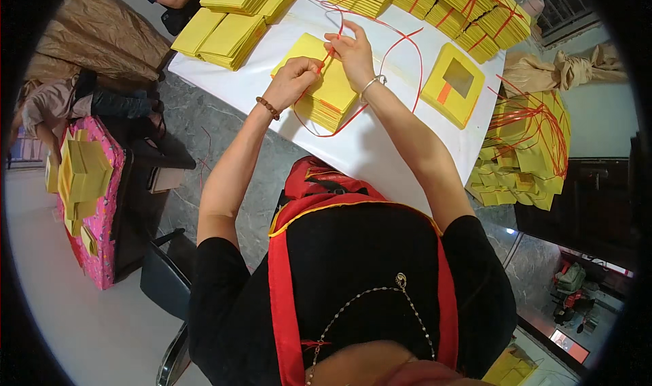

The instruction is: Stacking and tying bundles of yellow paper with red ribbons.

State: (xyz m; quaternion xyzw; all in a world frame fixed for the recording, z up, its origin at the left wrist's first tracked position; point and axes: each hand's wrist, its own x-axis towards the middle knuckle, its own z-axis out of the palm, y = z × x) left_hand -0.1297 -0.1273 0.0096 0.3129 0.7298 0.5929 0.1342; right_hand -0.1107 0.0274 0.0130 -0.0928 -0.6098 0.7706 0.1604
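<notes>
A stack of yellow folded paper pieces (322, 112) lies on the white-covered table (380, 145) in front of me. Red string (350, 120) runs round and over it, and a loose length loops away to the right. My left hand (297, 79), with a beaded bracelet at the wrist, is closed in a pinch on the string above the stack. Just to its right, my right hand (354, 56), with a silver bangle, pinches the string between thumb and finger; its other fingers are bent. Whether a knot lies between the fingertips is too small to tell.
Untied yellow stacks (234, 29) stand at the table's far left; red-tied bundles (462, 12) fill the far right. Another yellow stack (454, 87) lies at the right edge. Tied bundles (526, 148) pile up beyond it. People sit at left, one by a pink-covered table (109, 202).
</notes>
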